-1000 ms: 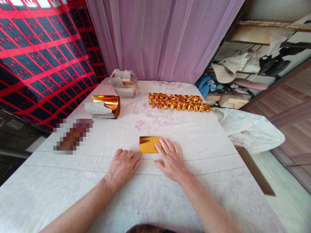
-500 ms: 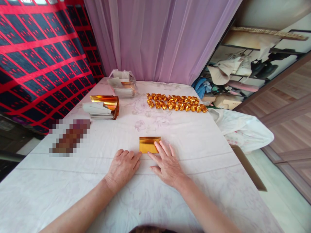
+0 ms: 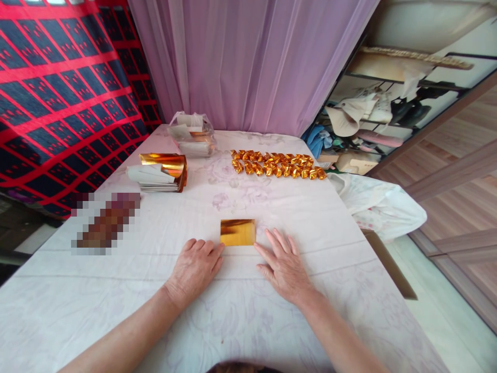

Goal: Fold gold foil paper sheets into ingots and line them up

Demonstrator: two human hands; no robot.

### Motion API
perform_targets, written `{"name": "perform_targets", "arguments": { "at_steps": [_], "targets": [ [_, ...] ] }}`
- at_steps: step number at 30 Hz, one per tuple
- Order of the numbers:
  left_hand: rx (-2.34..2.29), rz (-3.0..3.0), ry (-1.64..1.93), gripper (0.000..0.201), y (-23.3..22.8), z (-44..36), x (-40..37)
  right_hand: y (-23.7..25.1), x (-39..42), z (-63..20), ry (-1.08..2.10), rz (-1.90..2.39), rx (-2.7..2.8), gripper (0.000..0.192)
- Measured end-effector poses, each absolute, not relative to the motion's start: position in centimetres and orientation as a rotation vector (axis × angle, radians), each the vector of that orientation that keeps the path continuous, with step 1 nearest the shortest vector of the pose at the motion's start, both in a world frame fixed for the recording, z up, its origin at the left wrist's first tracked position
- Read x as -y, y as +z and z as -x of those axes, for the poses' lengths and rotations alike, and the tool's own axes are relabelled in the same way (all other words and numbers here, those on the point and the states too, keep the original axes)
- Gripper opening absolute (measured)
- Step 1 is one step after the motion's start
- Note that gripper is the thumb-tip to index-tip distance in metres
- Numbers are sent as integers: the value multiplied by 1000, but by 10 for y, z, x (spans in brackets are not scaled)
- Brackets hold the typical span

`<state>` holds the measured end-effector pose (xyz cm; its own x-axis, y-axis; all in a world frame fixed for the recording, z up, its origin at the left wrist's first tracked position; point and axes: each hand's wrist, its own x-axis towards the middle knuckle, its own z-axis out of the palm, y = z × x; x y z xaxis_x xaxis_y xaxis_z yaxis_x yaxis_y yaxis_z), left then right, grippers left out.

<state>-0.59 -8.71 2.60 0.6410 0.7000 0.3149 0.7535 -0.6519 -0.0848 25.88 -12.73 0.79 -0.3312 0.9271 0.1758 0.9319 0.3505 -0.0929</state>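
A folded gold foil sheet (image 3: 237,232) lies flat on the white tablecloth (image 3: 272,311). My left hand (image 3: 194,269) rests palm down with fingers curled, its fingertips touching the sheet's lower left corner. My right hand (image 3: 285,265) lies flat with fingers spread just right of the sheet, holding nothing. Further back, several folded gold ingots (image 3: 275,163) sit in two rows.
A stack of gold-and-white sheets (image 3: 159,172) sits at the left, a plastic bag of more sheets (image 3: 192,134) behind it. A blurred-out object (image 3: 104,224) lies at left. A white bag (image 3: 380,204) hangs off the table's right edge. A purple curtain hangs behind.
My right hand slid to the right off the gold sheet, which now shows whole. My left hand stayed put. The camera shifted slightly.
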Motion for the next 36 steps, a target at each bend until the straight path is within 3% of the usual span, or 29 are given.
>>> {"name": "perform_targets", "arguments": {
  "at_steps": [7,16,36],
  "targets": [
    [1099,2662,-470,22,24,4,84,20,124,-247,-28,1599,2435,47],
    [1104,2700,-389,18,27,3,82,14,109,-210,222,1559,2532,52],
    [1094,2735,-354,26,28,0,79,16,122,-240,161,1679,2461,42]
  ]
}}
